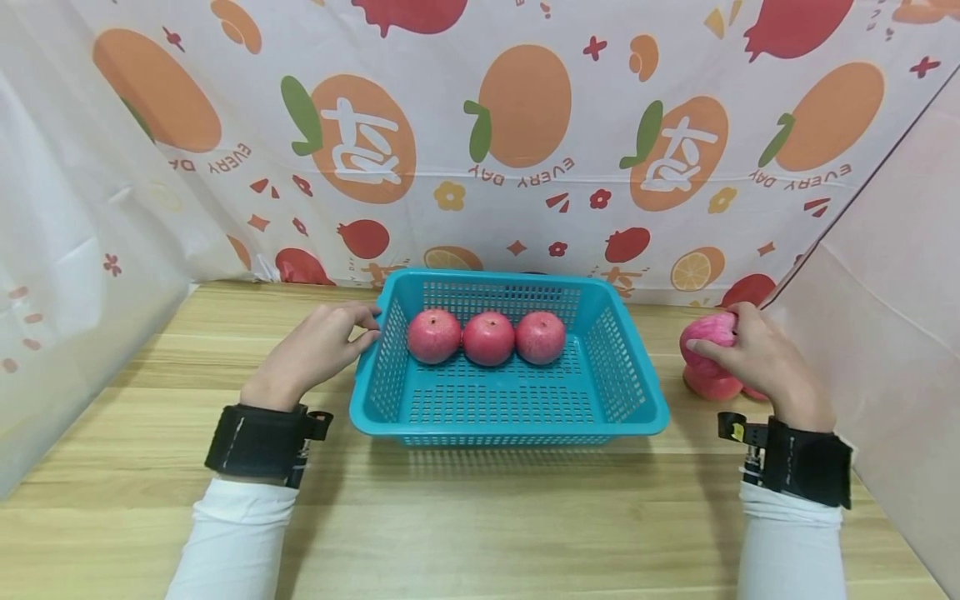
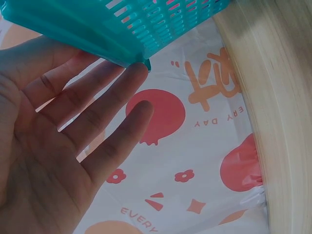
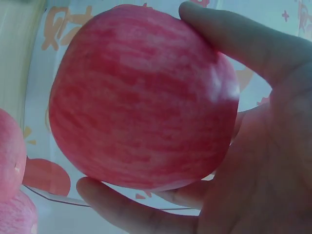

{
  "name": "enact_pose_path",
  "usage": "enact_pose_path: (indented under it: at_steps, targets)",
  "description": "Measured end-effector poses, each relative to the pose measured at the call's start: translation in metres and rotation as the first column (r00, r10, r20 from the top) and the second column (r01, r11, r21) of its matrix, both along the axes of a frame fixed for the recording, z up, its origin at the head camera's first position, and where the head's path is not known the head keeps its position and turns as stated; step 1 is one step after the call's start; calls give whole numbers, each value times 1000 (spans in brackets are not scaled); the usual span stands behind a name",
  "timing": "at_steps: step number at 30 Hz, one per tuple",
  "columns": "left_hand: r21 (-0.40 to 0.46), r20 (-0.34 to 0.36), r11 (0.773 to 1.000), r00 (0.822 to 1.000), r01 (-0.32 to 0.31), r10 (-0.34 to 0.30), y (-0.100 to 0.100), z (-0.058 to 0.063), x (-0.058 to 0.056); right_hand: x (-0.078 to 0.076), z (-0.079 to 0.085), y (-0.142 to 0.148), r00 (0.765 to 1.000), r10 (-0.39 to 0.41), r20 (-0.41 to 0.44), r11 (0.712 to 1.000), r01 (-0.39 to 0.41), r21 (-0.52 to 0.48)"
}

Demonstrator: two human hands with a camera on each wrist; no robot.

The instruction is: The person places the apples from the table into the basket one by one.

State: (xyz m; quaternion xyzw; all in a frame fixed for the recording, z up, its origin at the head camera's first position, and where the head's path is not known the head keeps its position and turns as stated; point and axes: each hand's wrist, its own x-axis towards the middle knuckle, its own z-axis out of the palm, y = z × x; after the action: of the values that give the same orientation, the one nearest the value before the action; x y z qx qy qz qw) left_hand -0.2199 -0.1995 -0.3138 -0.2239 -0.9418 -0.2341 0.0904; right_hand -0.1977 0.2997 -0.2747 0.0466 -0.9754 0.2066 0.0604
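Note:
My right hand (image 1: 772, 362) grips a red apple (image 1: 703, 342) at the right side of the table, thumb on one side and fingers on the other. In the right wrist view this streaked apple (image 3: 141, 102) fills the middle. Below it on the table lie two more apples (image 1: 711, 385), partly hidden by the held one and the hand. My left hand (image 1: 315, 350) touches the left rim of a turquoise plastic basket (image 1: 510, 430). Its fingers look fairly straight against the rim in the left wrist view. Three red apples (image 1: 489, 339) sit in a row inside the basket, toward its back.
The wooden table (image 1: 510, 525) carries everything. A white sheet printed with fruit (image 1: 420, 217) hangs behind the basket, and pale walls (image 1: 900, 333) close in both sides. Black straps (image 1: 255, 442) with small cameras are on both wrists.

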Motion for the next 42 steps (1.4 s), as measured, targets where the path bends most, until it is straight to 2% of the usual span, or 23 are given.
enact_pose_path:
  at_steps: [20,42]
  targets:
    - [-2,-5,1000,1000,-5,5,0,1,0,0,11,-14,994,69,-86,997,-67,24]
    - [-8,2,1000,1000,-2,2,-1,0,0,-1,24,-43,989,113,-90,994,-113,11]
